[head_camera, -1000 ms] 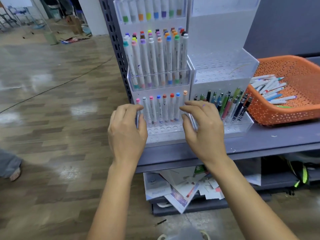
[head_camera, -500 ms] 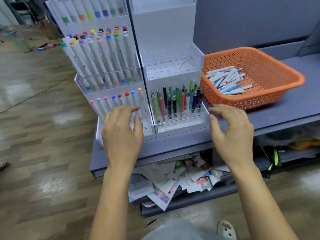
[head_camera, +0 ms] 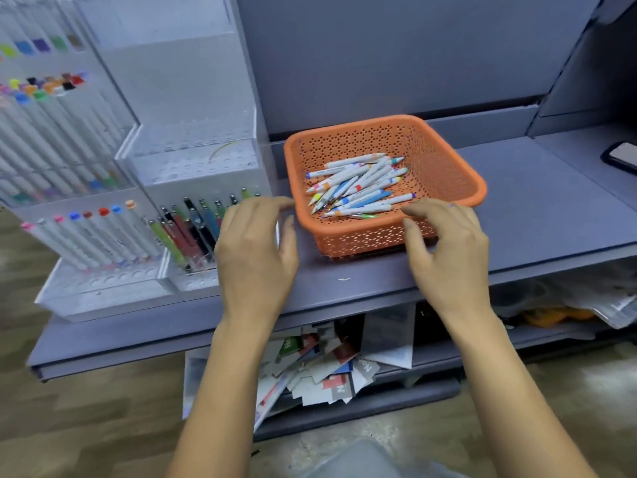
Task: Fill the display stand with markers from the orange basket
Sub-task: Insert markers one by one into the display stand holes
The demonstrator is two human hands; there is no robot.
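An orange perforated basket [head_camera: 448, 167] sits on the grey shelf and holds a loose pile of white markers [head_camera: 358, 188] with coloured caps. To its left stands the clear tiered display stand [head_camera: 103, 291], with rows of upright markers [head_camera: 89, 236] and a section of darker pens [head_camera: 193, 232]. My left hand [head_camera: 256, 257] hovers in front of the stand's right section, just left of the basket, fingers relaxed and holding nothing. My right hand [head_camera: 448, 257] hovers at the basket's front right corner, fingers loosely bent, holding nothing.
The grey shelf [head_camera: 551, 215] runs right, with a dark phone [head_camera: 622, 157] at its far right edge. Below it, a lower shelf holds scattered papers and cards [head_camera: 320, 370]. A grey back panel rises behind the basket. Wooden floor lies to the left.
The view and both hands have shifted right, from the stand's left section to the basket. Both hands stay without anything in them.
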